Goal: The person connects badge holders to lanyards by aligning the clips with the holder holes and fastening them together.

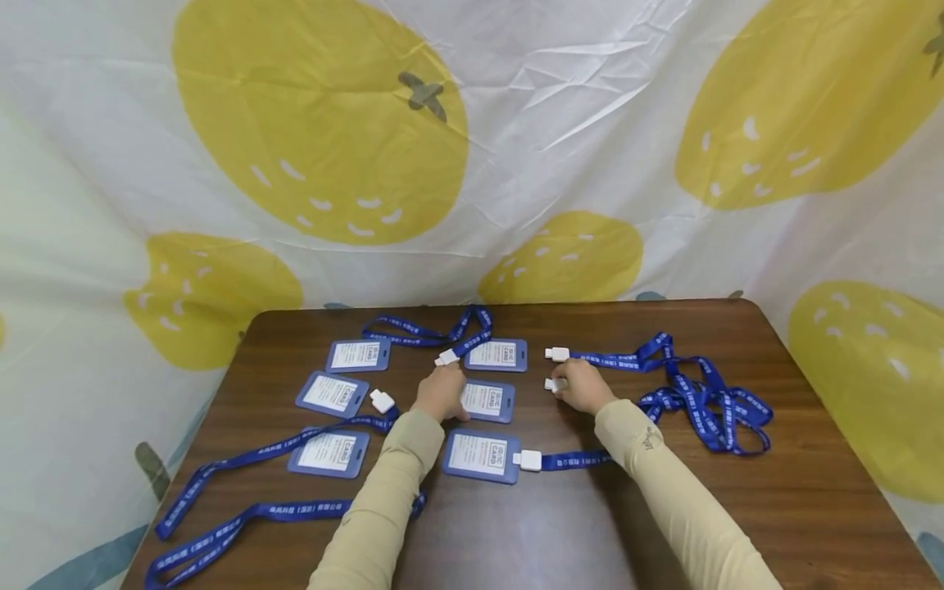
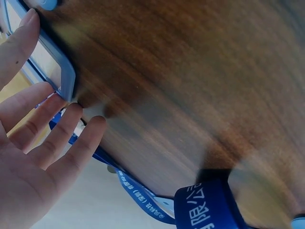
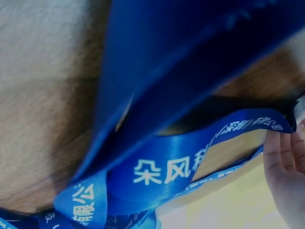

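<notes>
My left hand (image 1: pixel 441 393) holds a blue ID card holder (image 1: pixel 490 401) by its edges, in the middle of the right-hand column. In the left wrist view, thumb and forefinger lie on opposite edges of that holder, with the other fingers loosely extended. To its right, my right hand (image 1: pixel 583 387) pinches the white plastic clip (image 1: pixel 554 384) of a blue lanyard, a gap away from the holder. That lanyard's strap (image 3: pixel 157 171) crosses the right wrist view, where the fingertips at the clip are mostly cut off.
Just behind lies another white clip (image 1: pixel 558 354) on its lanyard. A nearer card holder (image 1: pixel 481 456) has a clip (image 1: pixel 528 460) at its end. More holders, such as one at far left (image 1: pixel 358 356), and loose straps (image 1: pixel 251 516) lie leftward. Tangled lanyards (image 1: pixel 708 406) lie right.
</notes>
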Available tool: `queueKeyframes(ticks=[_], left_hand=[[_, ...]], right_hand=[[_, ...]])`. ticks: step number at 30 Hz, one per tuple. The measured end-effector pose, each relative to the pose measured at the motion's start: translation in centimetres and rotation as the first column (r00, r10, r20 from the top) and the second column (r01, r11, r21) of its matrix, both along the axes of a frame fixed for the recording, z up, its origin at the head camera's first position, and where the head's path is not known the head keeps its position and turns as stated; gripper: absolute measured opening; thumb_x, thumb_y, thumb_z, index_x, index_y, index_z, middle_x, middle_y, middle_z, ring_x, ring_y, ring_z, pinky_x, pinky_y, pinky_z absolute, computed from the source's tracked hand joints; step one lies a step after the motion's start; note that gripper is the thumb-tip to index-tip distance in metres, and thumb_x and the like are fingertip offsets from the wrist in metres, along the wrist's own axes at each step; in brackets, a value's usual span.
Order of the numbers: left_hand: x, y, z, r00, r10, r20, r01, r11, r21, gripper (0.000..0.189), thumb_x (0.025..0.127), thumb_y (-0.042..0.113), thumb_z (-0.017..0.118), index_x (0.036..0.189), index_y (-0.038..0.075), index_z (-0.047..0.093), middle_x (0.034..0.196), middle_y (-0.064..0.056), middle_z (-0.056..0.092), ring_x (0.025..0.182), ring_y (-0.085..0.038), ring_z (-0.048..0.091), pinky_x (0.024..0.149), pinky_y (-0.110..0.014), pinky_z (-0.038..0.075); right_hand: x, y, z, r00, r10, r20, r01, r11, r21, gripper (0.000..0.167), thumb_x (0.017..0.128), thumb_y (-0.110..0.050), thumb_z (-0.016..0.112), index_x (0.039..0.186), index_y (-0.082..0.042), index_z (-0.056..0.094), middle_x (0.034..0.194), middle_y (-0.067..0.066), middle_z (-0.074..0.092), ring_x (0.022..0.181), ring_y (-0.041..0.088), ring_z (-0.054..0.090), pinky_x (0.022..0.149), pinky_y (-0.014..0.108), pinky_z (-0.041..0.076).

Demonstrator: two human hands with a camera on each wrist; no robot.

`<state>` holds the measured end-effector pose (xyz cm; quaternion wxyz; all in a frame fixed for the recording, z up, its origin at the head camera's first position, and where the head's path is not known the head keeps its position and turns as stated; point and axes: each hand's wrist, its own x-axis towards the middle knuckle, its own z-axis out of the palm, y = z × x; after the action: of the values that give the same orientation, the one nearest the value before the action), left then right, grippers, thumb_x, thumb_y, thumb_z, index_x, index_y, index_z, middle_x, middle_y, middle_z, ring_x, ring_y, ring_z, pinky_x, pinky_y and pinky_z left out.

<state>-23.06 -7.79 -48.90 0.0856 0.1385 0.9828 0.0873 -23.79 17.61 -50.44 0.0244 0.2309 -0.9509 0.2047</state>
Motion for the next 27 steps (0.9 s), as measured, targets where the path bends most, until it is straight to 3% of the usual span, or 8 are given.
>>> queueKeyframes(ticks=[27], left_hand=[[-0.2,-0.2,-0.1,1.0,0.0,0.002,0.0,1.0,0.013,0.04,0.051,0.027,0.088,0.078,0.007,0.066,0.089,-0.004,0.055,0.088,-0.025,0.057,0.065,-0.042,0.05]], right_hand=[[1.2,-0.5,-0.4,0.999,0.036,-0.013,-0.036,0.999,0.01,0.02,0.065,-0.004,0.074,0.084,0.0,0.066,0.077,0.008,0.06,0.073,0.024,0.055,0.068,0.038,0.047]])
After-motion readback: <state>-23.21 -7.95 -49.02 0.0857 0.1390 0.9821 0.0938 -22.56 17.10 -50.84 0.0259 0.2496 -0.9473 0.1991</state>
